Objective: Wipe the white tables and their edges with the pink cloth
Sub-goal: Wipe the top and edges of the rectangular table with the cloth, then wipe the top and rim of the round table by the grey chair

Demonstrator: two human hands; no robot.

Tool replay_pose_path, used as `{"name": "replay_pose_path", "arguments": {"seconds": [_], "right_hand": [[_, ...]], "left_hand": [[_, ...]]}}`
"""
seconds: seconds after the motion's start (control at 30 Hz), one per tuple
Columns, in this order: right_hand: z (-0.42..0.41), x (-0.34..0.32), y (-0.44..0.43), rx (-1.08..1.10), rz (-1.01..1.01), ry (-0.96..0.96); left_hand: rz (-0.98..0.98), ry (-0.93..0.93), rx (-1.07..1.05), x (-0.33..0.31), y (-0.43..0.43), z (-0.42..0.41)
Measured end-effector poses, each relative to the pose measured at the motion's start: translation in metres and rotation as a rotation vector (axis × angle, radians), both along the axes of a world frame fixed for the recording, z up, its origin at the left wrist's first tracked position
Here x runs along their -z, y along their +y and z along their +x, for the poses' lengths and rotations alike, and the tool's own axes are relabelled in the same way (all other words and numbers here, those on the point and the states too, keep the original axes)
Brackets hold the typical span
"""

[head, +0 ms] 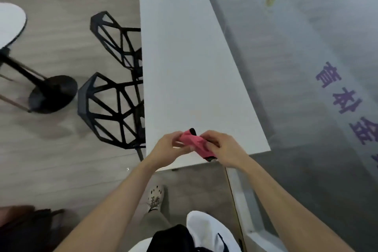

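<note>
A person stands at the near short edge of a long white table [184,57]. Both arms reach out over that edge. The left hand [169,145] and the right hand [223,149] hold a pink cloth [194,143] between them. The cloth is folded small and has a black trim at its ends. The left hand's fingers are curled and pinch one end of the cloth. The right hand's fingers are curled around the other end. The cloth is over the near end of the table, about halfway between its left and right edges. It is not possible to tell if the cloth touches the table top.

Two black chairs [114,108] made of thin bars stand along the table's left edge, pushed in close. Well off to the left is a round white table [10,22] on a black foot [52,94]. A cloudy glass wall [306,47] with purple letters [337,98] runs along the table's right edge. The floor [61,149] is grey wood. One shoe [155,196] shows below the near edge.
</note>
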State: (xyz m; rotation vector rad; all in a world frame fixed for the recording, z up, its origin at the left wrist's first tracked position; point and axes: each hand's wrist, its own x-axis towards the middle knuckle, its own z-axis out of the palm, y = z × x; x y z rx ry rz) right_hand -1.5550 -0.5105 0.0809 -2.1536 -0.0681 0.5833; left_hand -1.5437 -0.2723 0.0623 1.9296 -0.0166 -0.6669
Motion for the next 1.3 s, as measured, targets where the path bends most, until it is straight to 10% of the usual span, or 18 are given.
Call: {"name": "replay_pose_path", "arguments": {"seconds": [0.4, 0.8, 1.3], "right_hand": [[0.028, 0.008, 0.228, -0.767, -0.619, -0.518], [0.055, -0.003, 0.564, -0.927, -0.581, -0.685], [0.243, 0.008, 0.899, -1.082, -0.509, -0.766]], "left_hand": [[0.297, -0.218, -0.700, -0.006, 0.262, -0.059], [0.274, -0.068, -1.002, -0.007, 0.572, -0.112], [0.228, -0.059, -1.271, -0.003, 0.863, 0.033]]}}
